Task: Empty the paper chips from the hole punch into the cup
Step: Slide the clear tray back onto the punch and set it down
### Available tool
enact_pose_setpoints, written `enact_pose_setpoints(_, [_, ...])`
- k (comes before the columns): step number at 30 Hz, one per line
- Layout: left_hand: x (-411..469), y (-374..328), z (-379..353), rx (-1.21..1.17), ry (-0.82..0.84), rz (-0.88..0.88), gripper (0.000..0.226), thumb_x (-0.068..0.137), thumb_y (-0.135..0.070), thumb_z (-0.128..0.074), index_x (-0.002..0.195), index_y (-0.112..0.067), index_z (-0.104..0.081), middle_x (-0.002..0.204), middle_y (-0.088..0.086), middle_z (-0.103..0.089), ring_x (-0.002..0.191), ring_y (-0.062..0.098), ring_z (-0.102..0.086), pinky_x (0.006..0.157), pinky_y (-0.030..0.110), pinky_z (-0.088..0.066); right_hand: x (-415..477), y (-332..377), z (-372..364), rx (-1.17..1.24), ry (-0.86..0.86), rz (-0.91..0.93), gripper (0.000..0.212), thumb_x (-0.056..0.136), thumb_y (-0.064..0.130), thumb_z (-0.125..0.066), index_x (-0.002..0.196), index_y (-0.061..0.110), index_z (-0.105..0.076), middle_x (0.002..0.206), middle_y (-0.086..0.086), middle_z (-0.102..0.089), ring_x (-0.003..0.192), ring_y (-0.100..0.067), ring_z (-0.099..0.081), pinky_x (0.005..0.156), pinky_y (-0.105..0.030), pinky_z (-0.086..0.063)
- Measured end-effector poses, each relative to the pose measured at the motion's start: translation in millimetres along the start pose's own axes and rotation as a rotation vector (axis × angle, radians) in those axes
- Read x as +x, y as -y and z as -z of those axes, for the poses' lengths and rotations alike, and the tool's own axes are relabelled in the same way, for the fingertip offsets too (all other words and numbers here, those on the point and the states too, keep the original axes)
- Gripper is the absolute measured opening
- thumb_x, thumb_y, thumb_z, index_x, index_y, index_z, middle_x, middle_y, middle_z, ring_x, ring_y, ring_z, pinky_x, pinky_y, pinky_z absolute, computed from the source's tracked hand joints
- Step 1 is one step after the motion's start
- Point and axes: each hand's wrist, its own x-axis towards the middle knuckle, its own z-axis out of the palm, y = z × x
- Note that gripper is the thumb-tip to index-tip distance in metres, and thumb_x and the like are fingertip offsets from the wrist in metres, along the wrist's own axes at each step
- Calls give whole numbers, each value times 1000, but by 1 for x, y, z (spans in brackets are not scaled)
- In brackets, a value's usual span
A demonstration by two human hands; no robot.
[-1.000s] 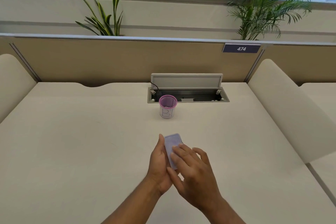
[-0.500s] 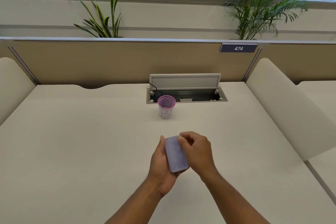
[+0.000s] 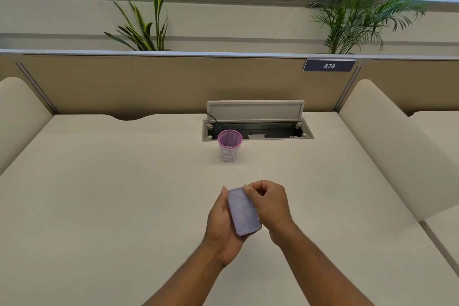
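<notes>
A pale lilac hole punch (image 3: 243, 212) lies bottom-up in my left hand (image 3: 221, 225), which grips it from below and from the left. My right hand (image 3: 269, 202) curls against its right side, with the fingertips pinching the far top corner of its flat base cover. A pink mesh cup (image 3: 229, 145) with a white paper wrap marked in pen stands upright on the desk, well beyond the hands. A few small bits show at its bottom.
The cream desk (image 3: 99, 194) stretches wide on both sides. Just behind the cup is an open cable tray (image 3: 258, 131) with its lid raised. A beige partition (image 3: 149, 82) closes the back, and padded dividers (image 3: 387, 146) flank the desk.
My right hand went from lying flat over the punch to curling beside it and pinching its far corner. The punch's base now shows in full and the hands sit a little closer.
</notes>
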Motion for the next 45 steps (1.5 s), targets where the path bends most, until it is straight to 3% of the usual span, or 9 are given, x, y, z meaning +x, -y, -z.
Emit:
enact_pose_setpoints(5, [0,-5,-5,32,-26,-42,66,101,-63,-40,136,-15,-67,133,20,-72,118,38,-65,112,55,-47,-7,0,3,1,-59,38,21,98,36,-71,92,15,-71,88,0,-75,77,-14,-68,73,-33,-59])
enact_pose_setpoints(9, [3,-16,-6,68,-65,-97,62,103,-61,-37,136,-16,-63,101,14,-76,90,27,-73,78,40,-63,-23,-8,13,-108,-68,40,29,98,40,-69,85,15,-67,78,0,-73,67,-13,-62,68,-31,-54])
enact_pose_setpoints(14, [4,-21,-2,93,-58,-117,69,104,-63,-30,137,-11,-60,88,17,-78,97,33,-66,87,45,-56,-40,-17,12,10,114,-75,32,99,35,-70,87,5,-70,76,-9,-80,57,-12,-67,59,-29,-54])
enact_pose_setpoints(21, [3,-16,-1,36,-53,-136,68,103,-64,-30,141,-14,-58,92,20,-77,99,33,-64,89,47,-54,-41,-21,7,131,107,-139,34,99,27,-71,91,-6,-70,68,-6,-75,55,-14,-62,56,-26,-52])
enact_pose_setpoints(26, [2,-16,-2,16,-47,-143,67,104,-63,-29,136,-14,-61,90,20,-78,97,33,-64,90,47,-52,-44,-22,3,190,94,-146,34,97,32,-74,93,-2,-71,75,-11,-77,60,-16,-66,61,-30,-57])
enact_pose_setpoints(31, [5,-16,-4,44,-63,-133,70,100,-70,-31,134,-18,-63,108,24,-71,107,41,-62,96,54,-55,-52,-18,-4,174,135,-153,35,84,26,-87,104,6,-68,83,-15,-82,66,-19,-76,65,-31,-60])
enact_pose_setpoints(36, [8,-12,-1,46,-71,-118,72,98,-73,-31,137,-19,-60,118,24,-66,113,43,-59,111,65,-45,-53,-20,-5,204,106,-152,34,82,20,-89,104,7,-68,78,-13,-82,64,-17,-75,63,-30,-59])
enact_pose_setpoints(41, [7,-10,0,47,-66,-120,70,99,-72,-32,135,-20,-62,112,24,-70,110,42,-61,107,62,-49,-51,-22,-3,169,140,-139,36,81,22,-89,102,4,-66,79,-15,-81,64,-19,-75,65,-32,-63])
enact_pose_setpoints(45, [5,-13,0,52,-66,-127,70,102,-67,-31,136,-13,-61,105,24,-71,104,38,-64,94,54,-55,-47,-22,1,88,110,-125,39,85,40,-83,104,9,-67,82,-12,-81,66,-17,-75,67,-32,-64])
